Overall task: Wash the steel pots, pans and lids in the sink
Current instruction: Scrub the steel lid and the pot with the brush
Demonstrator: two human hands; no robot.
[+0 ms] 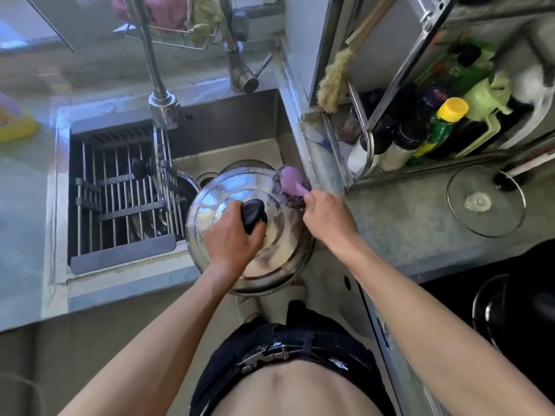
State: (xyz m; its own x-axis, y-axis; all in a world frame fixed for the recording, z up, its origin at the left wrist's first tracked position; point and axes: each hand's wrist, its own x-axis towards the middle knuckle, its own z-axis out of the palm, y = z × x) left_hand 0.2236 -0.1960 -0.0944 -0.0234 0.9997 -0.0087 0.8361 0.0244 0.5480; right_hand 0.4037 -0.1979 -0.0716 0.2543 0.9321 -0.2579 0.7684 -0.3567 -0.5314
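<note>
Steel lid (228, 187) — round, domed, glossy and beaded with water — held tilted over the sink (228, 121). Left hand (231, 235) curls round its black knob (254, 214); right hand (327, 217) grips a pink-handled scrubbing brush (289, 181) — dark bristles pressed against the lid's upper rim.

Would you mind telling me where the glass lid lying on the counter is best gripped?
Probably by the round knob at the centre of the glass lid, coming from above: the lid lies flat on the counter, knob up, so its thin rim offers fingers little purchase.
</note>
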